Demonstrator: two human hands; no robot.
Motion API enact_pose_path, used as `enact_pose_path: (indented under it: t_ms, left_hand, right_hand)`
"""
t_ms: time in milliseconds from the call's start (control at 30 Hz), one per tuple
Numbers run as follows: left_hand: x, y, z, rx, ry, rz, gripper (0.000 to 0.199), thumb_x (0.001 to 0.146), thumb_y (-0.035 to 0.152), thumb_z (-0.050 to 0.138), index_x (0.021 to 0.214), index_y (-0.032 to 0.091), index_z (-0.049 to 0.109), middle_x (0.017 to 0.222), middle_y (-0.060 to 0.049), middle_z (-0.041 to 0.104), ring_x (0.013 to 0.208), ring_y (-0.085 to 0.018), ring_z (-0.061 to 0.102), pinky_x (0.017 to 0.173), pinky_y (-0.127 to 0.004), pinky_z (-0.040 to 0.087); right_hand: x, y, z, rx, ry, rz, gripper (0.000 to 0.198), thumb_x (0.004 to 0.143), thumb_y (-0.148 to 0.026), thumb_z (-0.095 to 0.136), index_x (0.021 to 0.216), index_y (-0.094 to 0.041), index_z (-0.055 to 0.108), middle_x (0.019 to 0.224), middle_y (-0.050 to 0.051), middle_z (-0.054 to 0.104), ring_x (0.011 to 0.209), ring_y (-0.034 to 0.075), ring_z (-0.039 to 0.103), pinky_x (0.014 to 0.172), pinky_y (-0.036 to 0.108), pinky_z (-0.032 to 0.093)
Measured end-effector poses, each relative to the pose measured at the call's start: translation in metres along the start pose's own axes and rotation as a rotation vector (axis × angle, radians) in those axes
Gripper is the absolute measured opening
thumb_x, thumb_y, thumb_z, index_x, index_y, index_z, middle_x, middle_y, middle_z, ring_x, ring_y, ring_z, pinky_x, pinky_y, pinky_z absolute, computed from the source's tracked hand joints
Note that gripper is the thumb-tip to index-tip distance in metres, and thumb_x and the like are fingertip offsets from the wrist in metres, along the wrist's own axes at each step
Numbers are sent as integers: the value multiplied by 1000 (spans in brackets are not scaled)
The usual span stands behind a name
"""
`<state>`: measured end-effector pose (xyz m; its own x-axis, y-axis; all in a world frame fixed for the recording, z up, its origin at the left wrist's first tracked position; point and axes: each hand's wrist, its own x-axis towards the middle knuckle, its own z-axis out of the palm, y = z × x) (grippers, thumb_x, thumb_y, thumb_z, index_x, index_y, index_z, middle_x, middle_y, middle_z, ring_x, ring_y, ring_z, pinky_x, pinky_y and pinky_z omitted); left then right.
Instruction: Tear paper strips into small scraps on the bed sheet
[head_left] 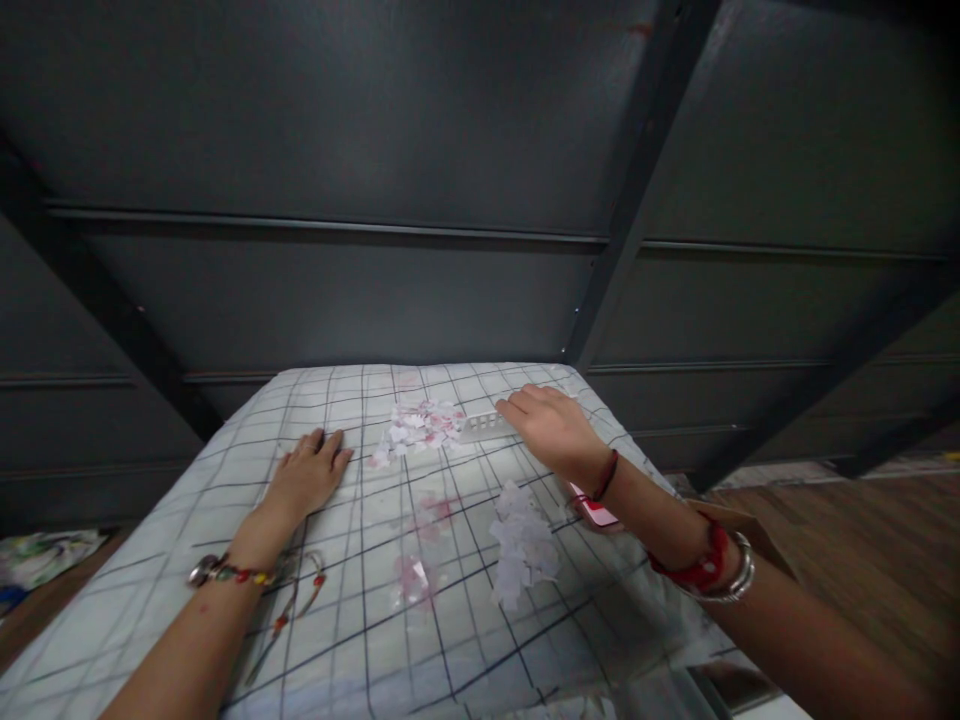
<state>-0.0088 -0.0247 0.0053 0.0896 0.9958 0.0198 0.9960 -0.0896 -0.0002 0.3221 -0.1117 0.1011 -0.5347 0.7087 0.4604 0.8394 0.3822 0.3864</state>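
Taking the middle of the counter as the centre of a clock, the right hand (551, 425) is reaching in at about 2 o'clock and holding a flat, white, plastic-looking strip with a row of square holes (484, 427). Its fingers are pressing together on the strip's right end, though the hand itself is hiding exactly how the thumb is sitting. The strip is pointing toward 9 o'clock from that hand, its far end appearing to touch a loose heap of torn white and pink paper scraps (420, 428), which is lying at 12 o'clock.

The left hand (309, 478) is resting palm down at 10 o'clock, holding nothing visible, its fingers slightly spread on the white, dark-gridded covering of the counter (345, 640). A beaded, multicoloured bracelet (240, 574) is circling that wrist, its loose cords trailing onto the covering.

A second pile of white paper scraps (523, 550) is lying at 3 o'clock, nearer the person. Farther out that way, a pink-and-red flat object (596, 507) is showing partly beneath the right forearm. Glossy pinkish pieces (414, 582) are lying toward 7 o'clock. A dark grey panelled wall (337, 290) is standing beyond 12 o'clock.
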Motion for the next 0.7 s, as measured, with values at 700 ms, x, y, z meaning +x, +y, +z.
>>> enact_pose_path:
  t_ms: [700]
  left_hand:
    - [-1,0,0,-15,17,5,58,99,40,23,146,13,41,152,-23,40,140,-35,40,108,-54,38]
  right_hand:
    - [-14,13,4,93,68,-109,19,91,-5,52,92,-15,68,80,5,67,77,18,54,69,30,37]
